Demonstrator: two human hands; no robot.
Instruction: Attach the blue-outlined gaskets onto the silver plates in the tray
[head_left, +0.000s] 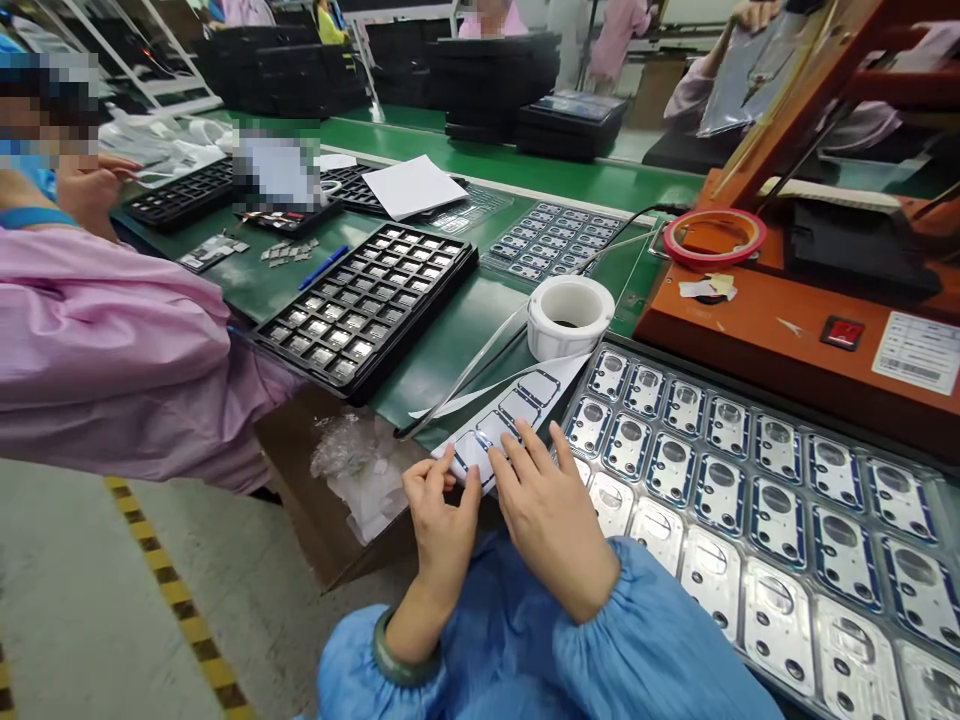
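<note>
My left hand (442,520) pinches the near end of a white backing strip (517,405) that carries dark frame-shaped stickers. My right hand (544,505) rests on the same strip beside it, fingers bent and fingertips pressing on a sticker. The strip runs back to a white roll (570,315) on the green mat. Just to the right lies a clear blister tray (787,520) holding several metal camera-frame parts in rows. Both my sleeves are blue.
A black tray (367,305) of small parts sits left of the roll, and a cardboard box (330,480) with plastic film stands below it. A person in a pink sleeve (112,350) works at left. An orange fixture (795,330) with a red tape ring (714,237) stands behind the blister tray.
</note>
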